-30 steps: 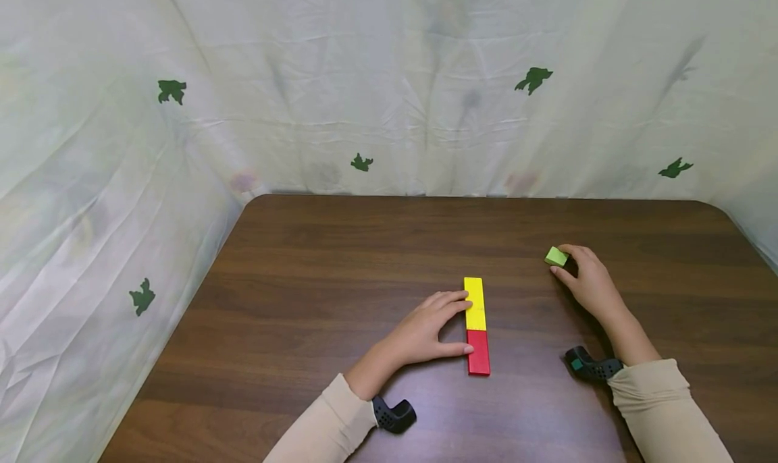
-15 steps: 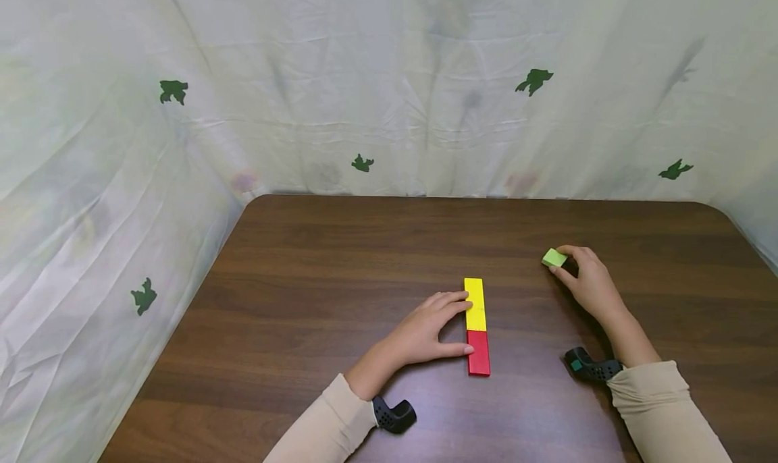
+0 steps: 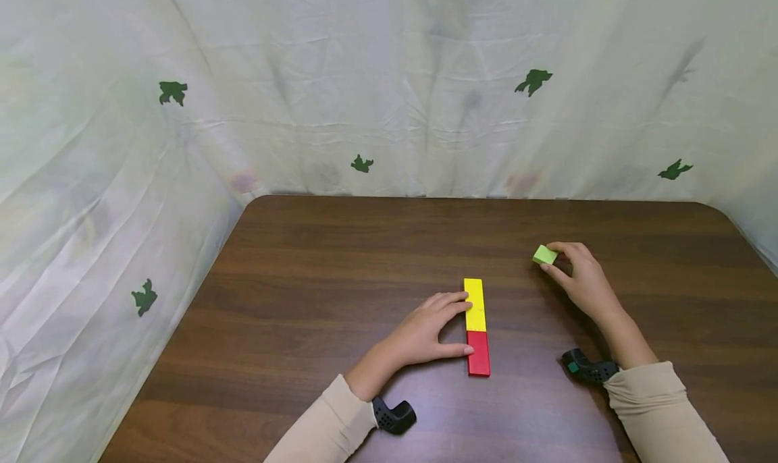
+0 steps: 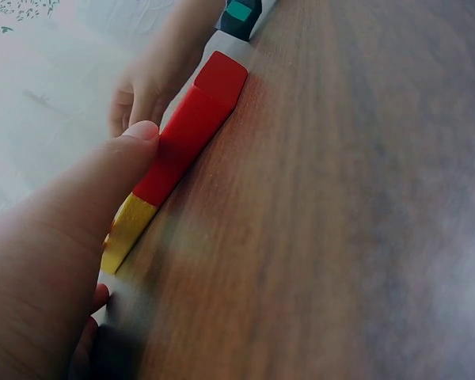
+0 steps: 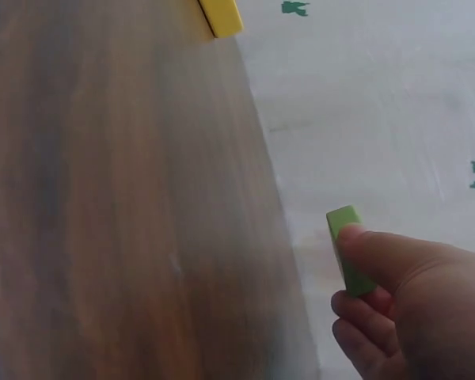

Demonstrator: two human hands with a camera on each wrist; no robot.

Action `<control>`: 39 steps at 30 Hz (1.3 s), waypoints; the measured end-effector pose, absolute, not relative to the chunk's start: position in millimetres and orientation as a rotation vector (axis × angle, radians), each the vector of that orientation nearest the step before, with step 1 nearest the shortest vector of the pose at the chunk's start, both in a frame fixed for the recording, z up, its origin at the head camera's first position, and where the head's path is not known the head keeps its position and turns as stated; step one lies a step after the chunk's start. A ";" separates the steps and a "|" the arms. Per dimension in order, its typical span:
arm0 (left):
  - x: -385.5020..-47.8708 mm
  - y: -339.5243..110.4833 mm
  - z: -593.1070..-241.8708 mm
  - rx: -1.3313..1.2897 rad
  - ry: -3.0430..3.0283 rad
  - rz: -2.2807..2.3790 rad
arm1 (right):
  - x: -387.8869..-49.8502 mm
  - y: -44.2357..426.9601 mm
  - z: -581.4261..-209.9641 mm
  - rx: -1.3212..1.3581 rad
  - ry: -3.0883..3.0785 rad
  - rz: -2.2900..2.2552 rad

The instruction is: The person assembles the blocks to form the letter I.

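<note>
A yellow block (image 3: 477, 311) and a red block (image 3: 479, 355) lie end to end in a line on the brown table. My left hand (image 3: 423, 327) touches their left side, fingertips at the yellow one and thumb on the red one. The thumb's contact with the red block (image 4: 191, 134) shows in the left wrist view. Off to the right and farther back, my right hand (image 3: 582, 279) pinches a small light-green block (image 3: 543, 254) between thumb and fingers. In the right wrist view the green block (image 5: 342, 215) is partly covered by the thumb.
The wood-grain table (image 3: 316, 260) has a rounded far edge. Behind it and to the left hangs a pale curtain (image 3: 389, 78) with green leaf shapes. Black wrist devices (image 3: 395, 416) sit at both cuffs.
My right hand has moved slightly to the left with the green block. The left hand and the yellow and red blocks have stayed in place.
</note>
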State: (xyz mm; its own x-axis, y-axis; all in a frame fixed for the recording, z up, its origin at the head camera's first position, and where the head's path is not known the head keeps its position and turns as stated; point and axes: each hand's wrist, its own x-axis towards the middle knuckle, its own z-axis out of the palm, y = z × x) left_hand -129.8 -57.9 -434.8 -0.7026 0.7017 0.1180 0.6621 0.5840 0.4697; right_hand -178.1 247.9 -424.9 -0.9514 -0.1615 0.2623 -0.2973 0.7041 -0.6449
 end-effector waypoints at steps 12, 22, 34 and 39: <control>-129.6 -57.9 -436.7 1.181 2.722 0.765 | -178.8 236.8 -420.4 0.441 -2.680 1.090; -129.9 -57.9 -437.5 1.179 2.728 0.761 | -186.4 224.7 -420.8 0.534 -2.605 1.069; -130.7 -57.7 -437.8 1.173 2.725 0.761 | -191.1 206.3 -419.6 0.553 -2.645 1.075; -130.8 -58.0 -438.3 1.181 2.727 0.755 | -191.9 198.9 -419.7 0.571 -2.659 1.064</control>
State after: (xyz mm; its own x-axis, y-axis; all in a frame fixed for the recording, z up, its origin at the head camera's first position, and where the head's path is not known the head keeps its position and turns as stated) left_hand -130.8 -58.0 -438.3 -0.7011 0.7025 0.1224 0.6654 0.5827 0.4666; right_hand -191.9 198.9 -419.7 -0.9000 -0.2717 0.3408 -0.4318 0.6623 -0.6123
